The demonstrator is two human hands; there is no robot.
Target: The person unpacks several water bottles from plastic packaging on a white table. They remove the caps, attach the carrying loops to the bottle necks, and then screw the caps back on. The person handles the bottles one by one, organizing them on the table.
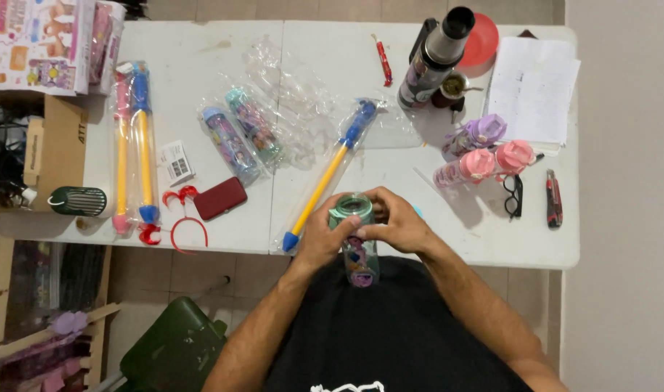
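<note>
Fingers of my left hand (319,236) and right hand (399,221) clasp the green-lidded bottle (357,243) near the table (484,247) edge; probably steadier gripping its body while turning the lid.

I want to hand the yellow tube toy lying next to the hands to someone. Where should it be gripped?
Probably the bare middle of the yellow tube toy, fingers closing across it from above. It lies flat and diagonal on the white table in a clear wrapper, a blue end at each tip; the shaft is thin and even, and its right side is open.
</note>
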